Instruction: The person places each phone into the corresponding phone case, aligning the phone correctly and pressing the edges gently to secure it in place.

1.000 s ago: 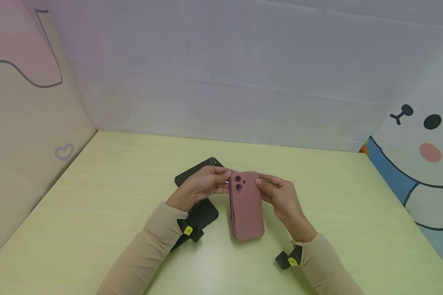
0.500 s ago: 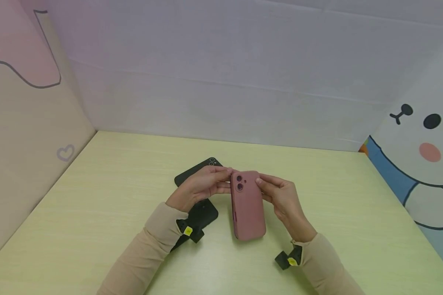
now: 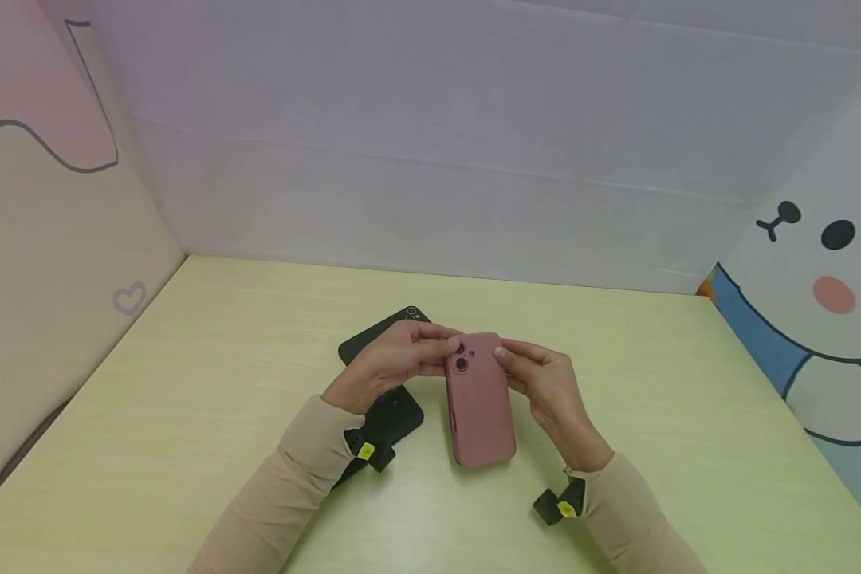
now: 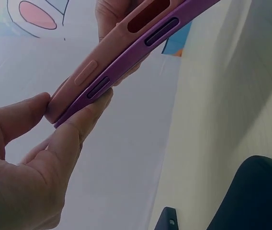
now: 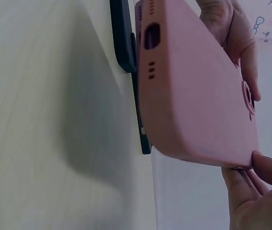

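Upright between both hands is a pink phone case (image 3: 482, 410), its back and two-lens camera corner facing me. In the left wrist view a purple phone (image 4: 131, 61) lies along the case's open side, its edge standing out beyond the pink rim. My left hand (image 3: 395, 357) pinches the upper left corner, thumb by the camera lenses and fingers behind on the purple side. The right hand (image 3: 551, 391) pinches the upper right corner, thumb on the pink back. In the right wrist view the case's bottom end shows a charging port hole. The phone's front is hidden.
A black phone (image 3: 373, 335) with ring-shaped lenses lies behind my left hand on the pale wooden table (image 3: 222, 359). Another black phone-shaped thing (image 3: 395, 418) lies partly under my left wrist. White panels (image 3: 438, 183) stand around the table.
My left thumb has slid from the case's edge onto its camera corner. The case has shifted slightly left since half a second ago; the right hand keeps its grip.
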A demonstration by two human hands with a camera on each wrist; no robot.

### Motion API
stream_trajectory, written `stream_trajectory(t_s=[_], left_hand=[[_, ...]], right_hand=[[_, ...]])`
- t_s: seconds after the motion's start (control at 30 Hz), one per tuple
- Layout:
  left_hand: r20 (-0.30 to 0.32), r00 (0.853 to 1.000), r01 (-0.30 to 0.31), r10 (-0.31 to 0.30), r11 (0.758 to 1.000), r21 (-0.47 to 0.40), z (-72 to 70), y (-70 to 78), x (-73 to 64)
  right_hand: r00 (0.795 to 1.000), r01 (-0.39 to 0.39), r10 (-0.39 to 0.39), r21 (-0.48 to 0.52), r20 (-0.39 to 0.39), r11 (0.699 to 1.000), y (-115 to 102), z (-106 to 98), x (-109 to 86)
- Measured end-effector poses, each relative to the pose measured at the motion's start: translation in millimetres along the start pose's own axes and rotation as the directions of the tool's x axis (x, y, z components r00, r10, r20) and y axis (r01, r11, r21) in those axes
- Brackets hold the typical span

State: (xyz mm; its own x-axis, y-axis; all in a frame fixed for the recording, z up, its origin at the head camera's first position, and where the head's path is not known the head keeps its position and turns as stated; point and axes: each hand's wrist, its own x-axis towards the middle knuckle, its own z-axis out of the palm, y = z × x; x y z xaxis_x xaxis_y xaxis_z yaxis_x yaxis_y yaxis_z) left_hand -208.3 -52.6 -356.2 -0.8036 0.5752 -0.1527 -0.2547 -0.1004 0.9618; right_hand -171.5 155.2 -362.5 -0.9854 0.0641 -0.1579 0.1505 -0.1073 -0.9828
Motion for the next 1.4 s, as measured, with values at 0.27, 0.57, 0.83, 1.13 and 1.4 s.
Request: stream_trajectory(t_s=[0.27,0.57,0.83,1.13,1.4], left_hand=[[-0.041,0.999,0.016,-0.013,0.998,0.058,0.8,3.3,-3.1],[-0.050,0.999,-0.009,0.013,0.997,0.073,-5.4,11.3,-8.1],[-0.124,0.991,-0.056,0.056,0.998,0.003,-15.5,17.0,-9.8],[-0.250,0.966,-0.103,0.073,0.988,-0.113,-21.8,22.0,-10.4],[-0.337,0.937,-0.167,0.087,0.962,-0.217,-21.8,23.9,-9.8]], right_hand=[[0.999,-0.027,0.025,0.055,0.027,0.998,0.0,-0.4,-1.4],[0.993,-0.075,0.079,-0.049,0.091,0.996,-1.8,1.8,-1.8],[0.981,-0.080,0.106,-0.157,0.164,0.984,-5.4,1.8,-3.6],[0.963,-0.129,0.156,-0.135,0.221,0.983,-7.1,-0.1,-3.4],[0.957,-0.173,0.173,-0.020,0.234,0.985,-6.0,-1.3,-2.0]])
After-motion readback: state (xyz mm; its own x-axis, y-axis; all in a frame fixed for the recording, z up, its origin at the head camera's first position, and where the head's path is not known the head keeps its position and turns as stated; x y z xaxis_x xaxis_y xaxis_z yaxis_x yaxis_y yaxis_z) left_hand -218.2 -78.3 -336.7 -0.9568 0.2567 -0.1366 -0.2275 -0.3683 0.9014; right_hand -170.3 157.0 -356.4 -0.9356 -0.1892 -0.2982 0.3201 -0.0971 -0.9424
